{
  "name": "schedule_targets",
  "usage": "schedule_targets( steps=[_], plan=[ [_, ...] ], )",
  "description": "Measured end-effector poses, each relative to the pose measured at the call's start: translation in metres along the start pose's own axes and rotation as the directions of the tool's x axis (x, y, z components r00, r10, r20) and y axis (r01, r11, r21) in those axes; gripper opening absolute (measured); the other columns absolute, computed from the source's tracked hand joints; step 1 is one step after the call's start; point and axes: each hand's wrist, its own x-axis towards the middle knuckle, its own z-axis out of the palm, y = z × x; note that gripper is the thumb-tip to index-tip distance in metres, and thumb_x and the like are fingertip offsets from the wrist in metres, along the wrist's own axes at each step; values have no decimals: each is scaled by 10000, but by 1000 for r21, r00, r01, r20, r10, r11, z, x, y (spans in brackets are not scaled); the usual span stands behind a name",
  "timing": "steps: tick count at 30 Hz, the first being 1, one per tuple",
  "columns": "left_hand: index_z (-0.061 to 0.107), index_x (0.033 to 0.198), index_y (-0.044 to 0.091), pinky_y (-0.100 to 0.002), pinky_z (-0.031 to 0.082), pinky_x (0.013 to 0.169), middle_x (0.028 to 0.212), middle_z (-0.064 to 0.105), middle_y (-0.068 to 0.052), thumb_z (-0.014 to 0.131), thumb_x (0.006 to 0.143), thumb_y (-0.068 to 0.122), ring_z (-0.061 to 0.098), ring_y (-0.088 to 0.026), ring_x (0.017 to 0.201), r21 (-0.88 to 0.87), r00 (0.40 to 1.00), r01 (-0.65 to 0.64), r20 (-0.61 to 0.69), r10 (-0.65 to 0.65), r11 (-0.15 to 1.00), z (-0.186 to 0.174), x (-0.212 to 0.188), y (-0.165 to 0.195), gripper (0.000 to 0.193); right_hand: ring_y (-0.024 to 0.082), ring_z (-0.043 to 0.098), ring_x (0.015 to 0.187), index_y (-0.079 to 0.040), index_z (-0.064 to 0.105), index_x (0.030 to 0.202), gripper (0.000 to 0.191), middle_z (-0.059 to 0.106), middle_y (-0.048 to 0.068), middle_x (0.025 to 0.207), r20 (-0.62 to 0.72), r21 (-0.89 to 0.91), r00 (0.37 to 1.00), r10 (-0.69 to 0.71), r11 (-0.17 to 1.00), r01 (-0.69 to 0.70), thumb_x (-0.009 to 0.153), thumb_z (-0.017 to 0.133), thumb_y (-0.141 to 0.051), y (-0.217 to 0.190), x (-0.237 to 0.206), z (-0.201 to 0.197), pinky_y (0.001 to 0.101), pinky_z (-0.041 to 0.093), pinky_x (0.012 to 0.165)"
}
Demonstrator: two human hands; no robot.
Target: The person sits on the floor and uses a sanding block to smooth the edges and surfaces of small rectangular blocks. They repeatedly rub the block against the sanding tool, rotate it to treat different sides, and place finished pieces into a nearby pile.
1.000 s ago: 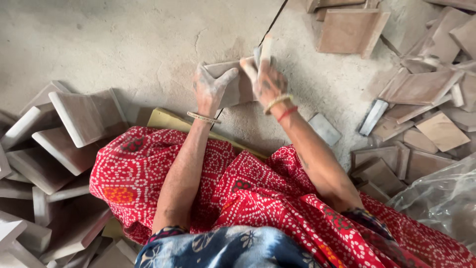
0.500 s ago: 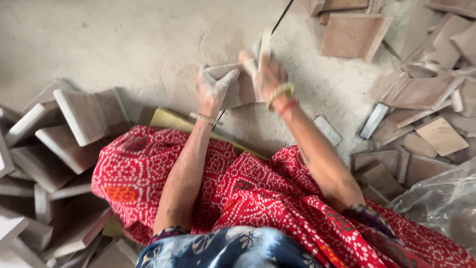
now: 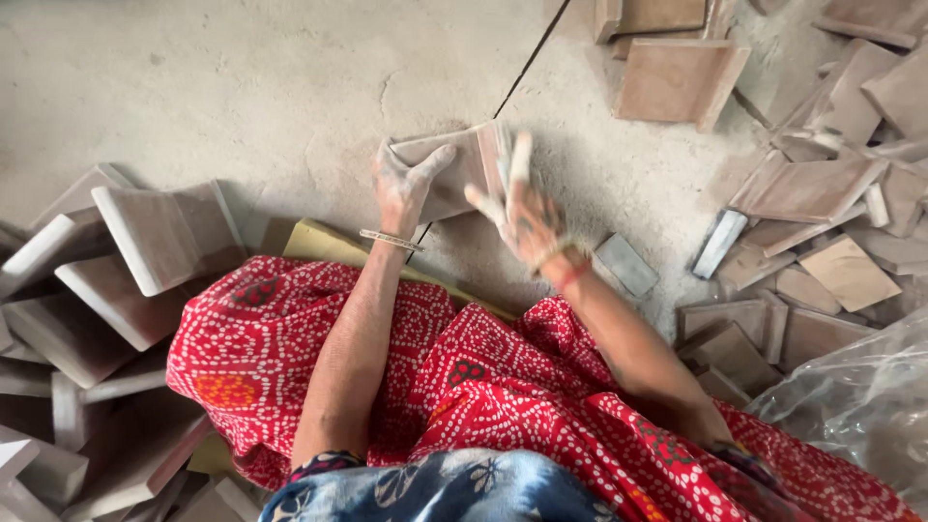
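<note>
My left hand (image 3: 401, 188) grips the left edge of a flat, pale brown clay tile (image 3: 454, 169) held on edge above the dusty floor. My right hand (image 3: 522, 208), dusted white and blurred with motion, sits against the tile's right side with its fingers spread apart. Bangles ring both wrists. My knees, under a red dotted cloth (image 3: 464, 377), lie just below the hands.
Stacked clay tiles (image 3: 145, 251) lean in a pile at the left. Loose tiles (image 3: 812, 222) lie scattered at the right, a larger one (image 3: 677, 82) at the top. A clear plastic sheet (image 3: 860, 406) is at the lower right. A yellowish board (image 3: 329, 242) pokes out under the cloth.
My right hand has dropped from the tile's top right edge to its right side and spread its fingers. The left hand keeps its hold.
</note>
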Motion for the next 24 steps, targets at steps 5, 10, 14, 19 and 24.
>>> schedule_targets(
  steps=[5,10,14,19,24],
  plan=[
    [631,1044,-22,-326,642,749,978,766,-158,943,704,367,763,-222,852,-53,998,-47,32,48,998,-1,0,1,603,356,697,748,91,110,1553,1047,686,283,1044,-63,-160,994,-88,984,77,953,623,-598,6,8,7,431,559,582],
    [644,1016,-29,-318,632,735,940,767,-153,936,689,363,763,-207,836,37,999,-41,-5,42,998,-1,0,4,587,308,702,777,4,487,1286,469,661,223,1107,-13,-431,977,-211,883,185,1065,550,-405,19,98,10,417,582,608],
    [643,1025,-35,-331,631,733,937,766,-160,927,687,379,760,-213,822,1,996,-82,21,82,997,0,-1,6,606,253,637,686,-16,444,1353,587,656,145,946,-212,-458,940,-269,877,147,1022,522,-495,33,45,21,381,520,539],
    [645,1010,-14,-336,614,724,947,762,-160,923,688,395,753,-225,834,55,997,-76,1,76,996,5,-2,9,590,213,596,555,43,329,1487,812,622,153,948,-61,-229,994,-86,971,70,1002,404,-604,55,-34,17,359,486,375],
    [523,1039,-4,-337,616,734,972,727,-176,891,770,347,729,-246,883,-86,982,-165,82,172,983,12,-4,10,575,199,635,739,-88,562,1315,493,698,119,929,-270,-248,949,-165,964,97,1228,348,-524,85,-33,4,405,518,627]
  ],
)
